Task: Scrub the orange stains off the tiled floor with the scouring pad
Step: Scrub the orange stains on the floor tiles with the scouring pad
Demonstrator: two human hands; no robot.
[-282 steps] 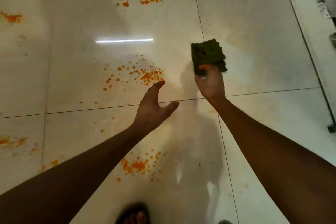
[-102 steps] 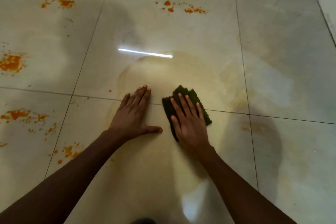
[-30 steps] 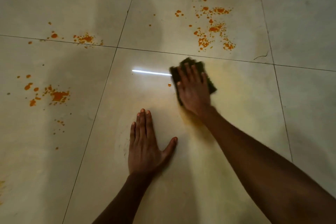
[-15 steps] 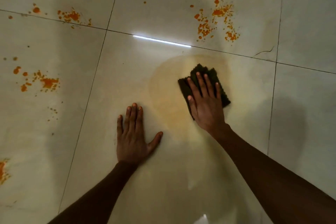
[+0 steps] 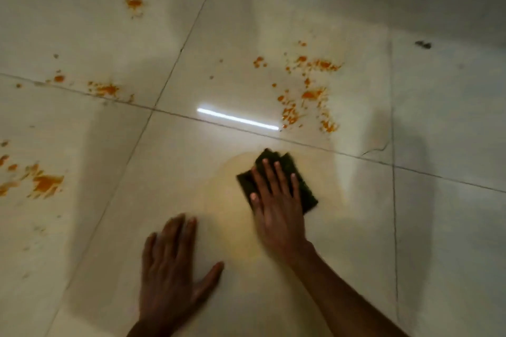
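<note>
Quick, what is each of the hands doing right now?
Left hand: open, flat on the floor.
Right hand: open, straight fingers pressing the scouring pad.

Two hands are showing, the left hand and the right hand. One scouring pad is lying on the tiled floor. Four clusters of orange stains are showing.

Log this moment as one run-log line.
right hand flat on scouring pad | left hand flat on floor | orange stains remain
</note>
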